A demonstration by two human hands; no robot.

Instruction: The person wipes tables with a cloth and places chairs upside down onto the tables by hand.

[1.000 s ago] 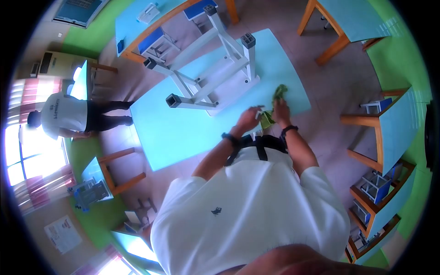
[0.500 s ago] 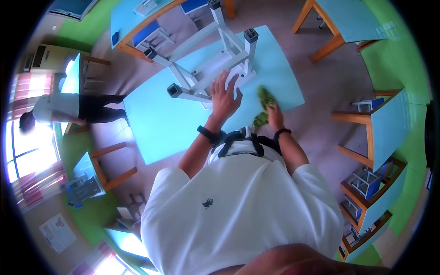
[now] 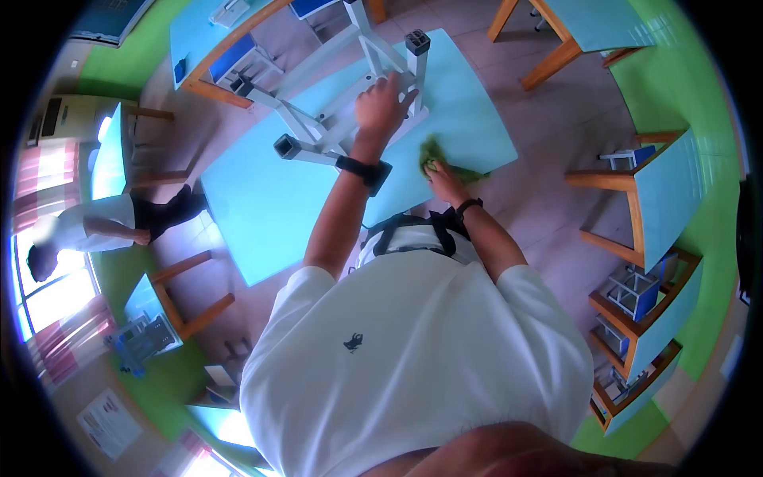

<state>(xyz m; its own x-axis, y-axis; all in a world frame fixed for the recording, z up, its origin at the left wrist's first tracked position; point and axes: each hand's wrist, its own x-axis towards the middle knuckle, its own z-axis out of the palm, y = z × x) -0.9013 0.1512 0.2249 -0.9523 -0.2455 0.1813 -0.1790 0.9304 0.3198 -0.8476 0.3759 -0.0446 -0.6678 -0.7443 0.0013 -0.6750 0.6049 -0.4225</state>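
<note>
A grey metal stool (image 3: 416,73) lies upside down on a light blue table (image 3: 254,199), its black-capped legs pointing up. My left hand (image 3: 380,110) reaches over the stool, fingers curled around a bar of its frame. In my right hand (image 3: 447,183) is a crumpled green cloth (image 3: 430,151), bunched under the fingers at the table's near right side. Part of the cloth hangs toward the table edge. The stool's seat is partly hidden behind its frame and my left hand.
At the left, another person (image 3: 103,221) in a white top stands by a window. Blue-topped tables with wooden legs surround me, including one ahead (image 3: 195,40) and one at the right (image 3: 675,199). Blue-seated stools (image 3: 636,290) are tucked in at the right.
My left hand has moved forward and its spread fingers have closed on the stool frame. My right hand has shifted forward and left with the cloth. The other person leans differently.
</note>
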